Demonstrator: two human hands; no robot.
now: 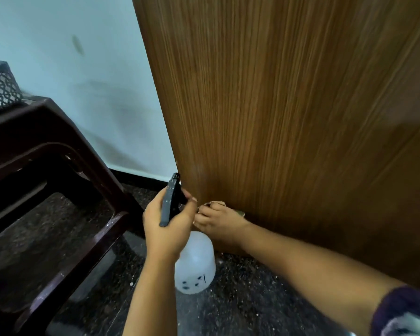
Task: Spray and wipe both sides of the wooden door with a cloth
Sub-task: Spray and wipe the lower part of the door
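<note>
Down by the bottom corner of the door (289, 105), your left hand (166, 229) wraps tight around the spray bottle (195, 265) with its nozzle aimed at the wood to wet it, while your right hand (218, 221) bunches the cloth (216, 203) against the door, ready to wipe.

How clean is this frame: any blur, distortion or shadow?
Head view: wide-angle bending bows the wooden door edge; motion blur smears its grain on the right; left hand and spray bottle fairly sharp; soft shadows on the wall; no glare.
</note>
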